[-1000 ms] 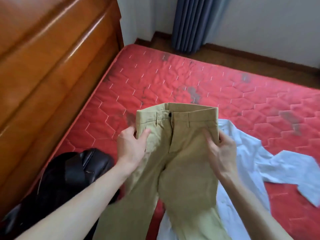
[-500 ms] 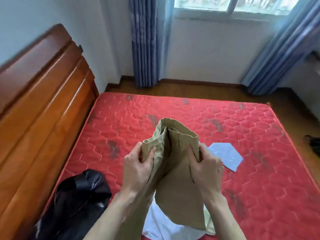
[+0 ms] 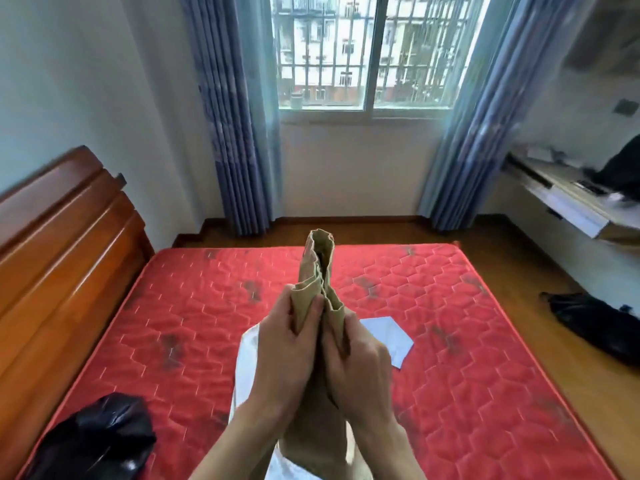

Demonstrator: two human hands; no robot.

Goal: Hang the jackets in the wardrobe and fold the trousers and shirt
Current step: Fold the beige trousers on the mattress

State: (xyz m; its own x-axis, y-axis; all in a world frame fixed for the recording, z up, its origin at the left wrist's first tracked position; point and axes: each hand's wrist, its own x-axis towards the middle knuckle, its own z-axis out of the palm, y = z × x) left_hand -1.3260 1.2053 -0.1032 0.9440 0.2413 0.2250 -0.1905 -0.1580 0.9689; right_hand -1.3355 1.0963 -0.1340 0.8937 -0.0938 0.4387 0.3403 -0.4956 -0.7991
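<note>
I hold the khaki trousers [image 3: 318, 261] upright in front of me above the red mattress [image 3: 194, 327]. Their waistband is folded together, the two sides pressed against each other. My left hand [image 3: 285, 344] grips the left half of the waist and my right hand [image 3: 356, 362] grips the right half, knuckles nearly touching. The legs hang down between my forearms. A white shirt [image 3: 391, 337] lies on the mattress under my hands, mostly hidden. A black jacket [image 3: 100, 441] lies crumpled at the mattress's near left corner.
A wooden headboard [image 3: 59, 258] runs along the left. A window with blue curtains [image 3: 235, 133] faces me. At the right stand a desk [image 3: 568, 199] with a dark item on it and a black garment [image 3: 595, 323] on the wooden floor.
My hands have come together, closing the waistband flat, and the trousers have been lifted higher. My view has tilted up from the mattress to the window.
</note>
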